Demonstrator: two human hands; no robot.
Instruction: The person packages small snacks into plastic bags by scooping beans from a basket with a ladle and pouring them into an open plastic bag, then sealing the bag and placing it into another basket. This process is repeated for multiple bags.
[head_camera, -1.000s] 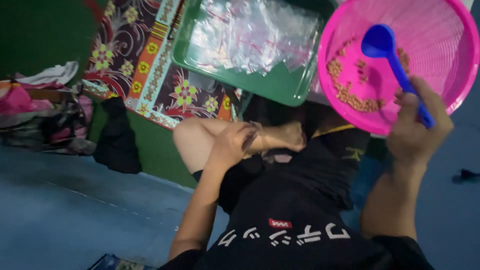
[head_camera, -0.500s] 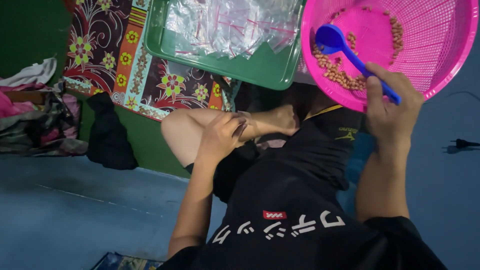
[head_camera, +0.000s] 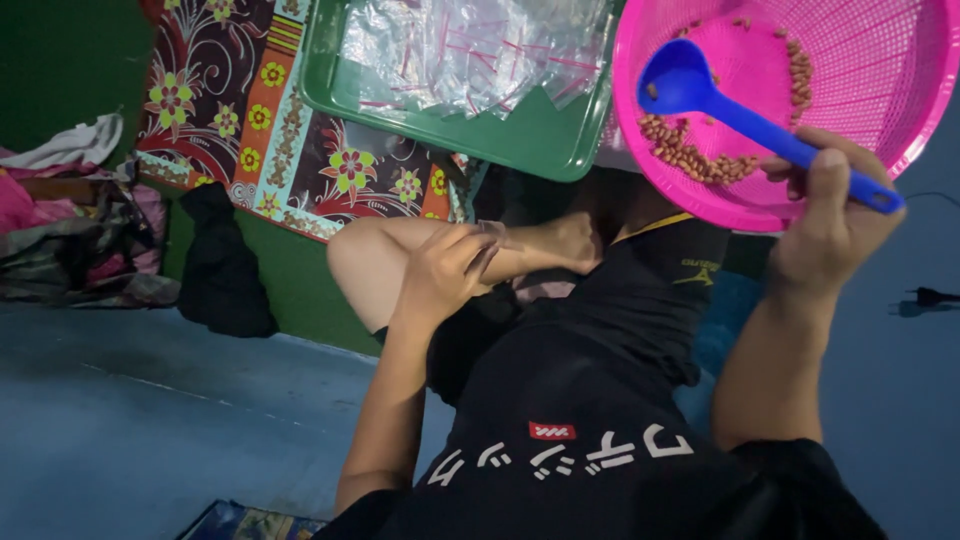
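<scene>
Nearest: dark blue floor (head_camera: 120, 440), corner of a patterned flat thing at the bottom edge, can't tell what. Person sits cross-legged in a black shirt with a small red patch and white lettering across it (head_camera: 560, 450). Left hand (head_camera: 440, 275) rests on the bare knee (head_camera: 370, 265), fingers curled together, pinching what looks like a small clear bag (head_camera: 492, 240); too blurred to be sure. Right hand (head_camera: 830, 215) is closed in a fist around the handle of a blue plastic scoop (head_camera: 740, 110), thumb along the top; bowl end sits inside the round pink perforated plastic basket (head_camera: 880, 70), just above a loose pile of brown peanuts (head_camera: 690, 155), more scattered near the far wall. My read on handling: scoop is light and stiff, held far back on the handle so the bowl can tip; a grip nearer mid-handle would be steadier. Peanuts are small, hard, roll freely, likely to spill off a tilted scoop. The basket looks light and may slide if pushed. Beyond the knee: green plastic tray (head_camera: 540, 140) heaped with small clear zip bags with red seal strips (head_camera: 470, 45), thin, slippery, hard to separate one-handed. Tray edge just beside the basket. Under it, a floral mat in dark red, orange and green (head_camera: 250, 130). Far left: heap of clothes (head_camera: 70, 220) and a black cloth (head_camera: 225, 270). Far right: black plug and cable (head_camera: 930, 296) on the floor.
</scene>
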